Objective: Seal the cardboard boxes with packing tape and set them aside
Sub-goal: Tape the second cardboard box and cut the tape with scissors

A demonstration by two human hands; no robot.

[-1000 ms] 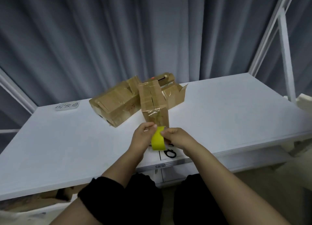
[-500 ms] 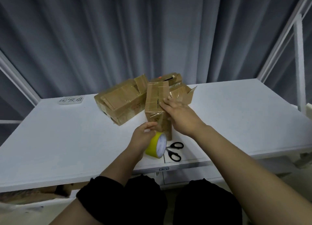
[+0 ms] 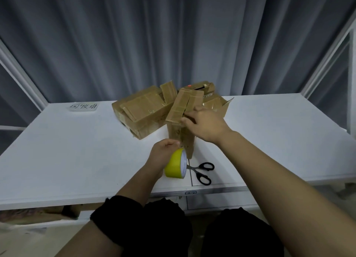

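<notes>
— What's on the white table (image 3: 269,133)?
— Cardboard boxes (image 3: 142,112) clustered at upper centre, one tall box (image 3: 180,133) standing upright before them. Black scissors (image 3: 202,172) lie near the front edge at centre.
— Anything else?
— A handwritten label (image 3: 83,106) at the upper left corner.

A white bench (image 3: 77,150) stands before a wall of grey-blue pleated curtains (image 3: 134,41) that fill the whole background. White metal frame posts slant up at the left (image 3: 21,73) and right (image 3: 327,60) edges of the bench. A small white label with handwritten characters (image 3: 83,106) lies at the bench's far left corner. Beneath the top, a lower shelf (image 3: 221,202) shows, and a pale floor (image 3: 28,241) lies below. The light is dim and even.
</notes>
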